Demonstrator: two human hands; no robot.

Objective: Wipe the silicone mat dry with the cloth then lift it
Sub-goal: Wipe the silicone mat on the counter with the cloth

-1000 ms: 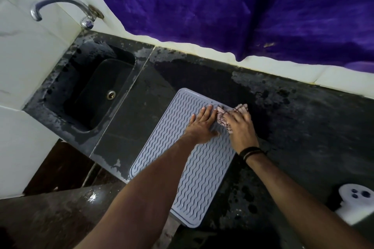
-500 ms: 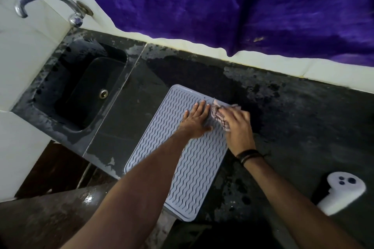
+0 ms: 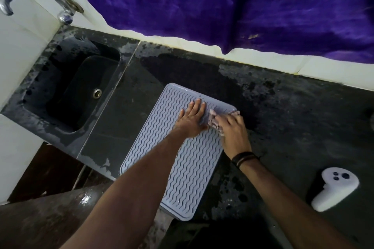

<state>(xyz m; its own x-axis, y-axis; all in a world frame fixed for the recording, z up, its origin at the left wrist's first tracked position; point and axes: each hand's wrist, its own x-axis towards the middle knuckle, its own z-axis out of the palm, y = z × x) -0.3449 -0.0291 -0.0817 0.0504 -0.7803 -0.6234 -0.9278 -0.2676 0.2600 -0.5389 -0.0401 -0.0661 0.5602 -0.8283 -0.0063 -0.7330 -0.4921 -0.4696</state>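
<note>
Left hand [image 3: 191, 120] flat on ribbed mat [image 3: 188, 168] — right hand [image 3: 232, 129] fingers bunch crumpled cloth [image 3: 215, 122].

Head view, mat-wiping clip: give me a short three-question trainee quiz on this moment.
1. True or false: the left hand lies flat on the mat.
2. Which hand holds the cloth? A) left B) right C) both
3. Fill in: the white controller lies on the counter to the ___ of the mat.

Key: 1 true; 2 B; 3 right
</note>
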